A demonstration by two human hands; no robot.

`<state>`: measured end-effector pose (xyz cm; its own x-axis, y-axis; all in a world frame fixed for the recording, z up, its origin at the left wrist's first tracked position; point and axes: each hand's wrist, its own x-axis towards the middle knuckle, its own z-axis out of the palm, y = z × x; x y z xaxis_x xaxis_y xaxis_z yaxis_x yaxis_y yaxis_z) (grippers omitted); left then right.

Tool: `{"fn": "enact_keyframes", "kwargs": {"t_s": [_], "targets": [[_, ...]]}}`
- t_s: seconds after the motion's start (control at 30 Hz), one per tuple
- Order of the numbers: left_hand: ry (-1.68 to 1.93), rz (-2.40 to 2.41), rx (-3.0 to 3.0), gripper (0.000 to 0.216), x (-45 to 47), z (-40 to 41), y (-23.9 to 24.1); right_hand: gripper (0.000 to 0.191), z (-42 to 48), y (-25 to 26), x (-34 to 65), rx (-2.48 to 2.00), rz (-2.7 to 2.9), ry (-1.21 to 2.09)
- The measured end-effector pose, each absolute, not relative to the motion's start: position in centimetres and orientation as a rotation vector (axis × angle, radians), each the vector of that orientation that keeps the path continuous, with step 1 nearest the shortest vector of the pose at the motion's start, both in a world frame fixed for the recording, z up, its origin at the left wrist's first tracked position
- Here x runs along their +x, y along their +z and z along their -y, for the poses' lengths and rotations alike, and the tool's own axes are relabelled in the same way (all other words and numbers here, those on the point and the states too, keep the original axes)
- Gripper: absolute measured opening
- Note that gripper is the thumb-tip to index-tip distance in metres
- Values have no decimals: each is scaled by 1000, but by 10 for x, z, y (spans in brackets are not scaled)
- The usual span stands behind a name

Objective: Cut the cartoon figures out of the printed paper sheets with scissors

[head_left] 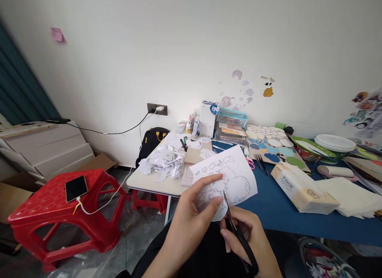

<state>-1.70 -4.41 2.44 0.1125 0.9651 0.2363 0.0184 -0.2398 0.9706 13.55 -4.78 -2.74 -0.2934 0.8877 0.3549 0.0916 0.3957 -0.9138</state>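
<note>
A white sheet of paper point(238, 166) printed with black outline drawings is pinched between the thumb and fingers of my left hand point(197, 210). My right hand point(244, 230) grips a pair of black-handled scissors point(234, 228). Their blades reach up to the paper's lower part, close to my left thumb, around a rounded cut edge. How far the blades are apart is hard to see. Both hands are above my lap, in front of the table edge. Left of the paper, a heap of white paper scraps point(164, 162) lies on the white table point(146, 182).
A tissue pack point(301, 186) lies on the blue tabletop point(268, 214) at right, near tweezers point(262, 163) and a board of coloured paper shapes point(271, 144). At left, a red stool point(98, 190) bears a phone point(76, 188) on a white cable. A bin point(319, 246) stands below.
</note>
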Motion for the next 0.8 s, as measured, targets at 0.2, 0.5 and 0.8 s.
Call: {"fn": "enact_keyframes", "kwargs": {"t_s": [0.2,0.5,0.8], "targets": [[1259,-1043,1453,30,-17,46,25,3,51,-27,135,-908,1576,1083],[1247,-1011,1432,30,-17,45,27,4,50,-29,136,-929,1629,1030],[1345,-969,1325,24,-17,40,24,10,49,-28,133,-942,1614,1059]]}}
